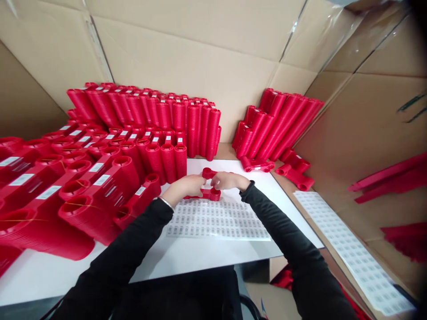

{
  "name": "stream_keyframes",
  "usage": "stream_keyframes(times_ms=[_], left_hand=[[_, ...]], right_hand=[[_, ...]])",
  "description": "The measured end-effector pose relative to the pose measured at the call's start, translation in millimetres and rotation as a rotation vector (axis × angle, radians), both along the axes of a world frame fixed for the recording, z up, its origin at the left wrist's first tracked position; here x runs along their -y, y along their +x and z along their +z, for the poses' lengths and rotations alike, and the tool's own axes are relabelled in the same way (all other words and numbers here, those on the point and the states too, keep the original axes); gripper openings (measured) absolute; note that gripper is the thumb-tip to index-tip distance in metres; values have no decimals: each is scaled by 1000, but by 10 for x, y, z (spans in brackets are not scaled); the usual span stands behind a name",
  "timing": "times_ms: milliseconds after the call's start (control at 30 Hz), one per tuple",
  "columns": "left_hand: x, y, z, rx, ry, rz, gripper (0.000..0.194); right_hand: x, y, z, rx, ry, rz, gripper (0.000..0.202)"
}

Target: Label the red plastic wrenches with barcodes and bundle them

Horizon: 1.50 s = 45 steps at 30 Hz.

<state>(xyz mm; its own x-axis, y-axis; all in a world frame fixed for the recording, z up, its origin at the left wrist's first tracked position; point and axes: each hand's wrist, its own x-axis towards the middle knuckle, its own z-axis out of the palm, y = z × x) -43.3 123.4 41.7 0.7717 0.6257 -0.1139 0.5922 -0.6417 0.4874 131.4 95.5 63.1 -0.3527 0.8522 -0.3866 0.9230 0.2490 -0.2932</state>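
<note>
Two red plastic pieces with ring-shaped ends lie close together in front of me on the white tabletop. My left hand (191, 184) is closed around the left part of the nearer red piece (211, 194). Just above that piece's right ring, my right hand (228, 180) has its fingers bent together in a pinch; what is between them is too small to make out. The farther red piece (207, 173) is partly hidden behind both hands. Under my wrists lies a sheet of small printed labels (216, 220), right at the near side of the pieces.
Tall stacks of red pieces (160, 113), many with white labels, crowd the left and back. Another leaning stack (276, 124) stands at the back right, near loose red pieces (296, 178). A second label sheet (347, 249) lies rightward. Cardboard walls (200, 53) enclose the table (187, 255).
</note>
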Motion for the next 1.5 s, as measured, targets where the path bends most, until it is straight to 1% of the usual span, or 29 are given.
stream_keyframes(times_ms=[100, 233, 400, 500, 600, 667, 733, 800, 933, 967, 1033, 1100, 1167, 1200, 1233, 1300, 1400, 1500], left_hand=[[85, -48, -130, -106, 24, -36, 7], [109, -56, -198, -153, 82, -83, 7], [98, -48, -249, -158, 160, -123, 13], [117, -57, -256, -160, 219, -124, 17], [143, -40, -219, -159, 278, -123, 17], [156, -5, -168, -151, 320, -118, 18], [166, 36, -102, -130, 366, -110, 24], [180, 66, -29, -101, 407, -105, 30], [233, 30, 102, -44, 444, -67, 33], [247, -5, 120, -29, 446, -41, 38], [265, -100, 121, 2, 441, 23, 55], [268, -213, 61, 102, 340, 128, 75], [261, -322, -55, 292, 93, 286, 92], [260, -370, -123, 388, -51, 369, 96], [263, -411, -190, 462, -177, 439, 95], [294, -472, -300, 530, -336, 511, 82], [408, -518, -368, 570, -423, 499, 60], [543, -544, -371, 607, -463, 465, 53]], right_hand=[[7, 13, -9, 33, -61, 40, 24], [40, -33, -65, 103, -113, 50, 18], [68, -195, -189, 237, -51, 6, 14], [93, -223, -242, 266, -26, 5, 13], [109, -169, -222, 244, 6, 11, 9], [121, -115, -168, 210, 42, 8, 17], [148, -62, -101, 170, 86, -3, 28], [203, -11, -38, 130, 121, -15, 36], [382, 99, 48, 82, 126, -40, 33], [430, 126, 62, 74, 127, -53, 32], [518, 171, 83, 54, 138, -84, 31], [586, 201, 97, 33, 160, -117, 30], [632, 213, 98, 9, 190, -141, 30], [648, 214, 92, -4, 208, -151, 31], [659, 213, 79, -20, 226, -158, 33], [671, 207, 35, -51, 261, -173, 34], [661, 194, -55, -91, 292, -207, 32], [644, 191, -108, -136, 316, -272, 29]])
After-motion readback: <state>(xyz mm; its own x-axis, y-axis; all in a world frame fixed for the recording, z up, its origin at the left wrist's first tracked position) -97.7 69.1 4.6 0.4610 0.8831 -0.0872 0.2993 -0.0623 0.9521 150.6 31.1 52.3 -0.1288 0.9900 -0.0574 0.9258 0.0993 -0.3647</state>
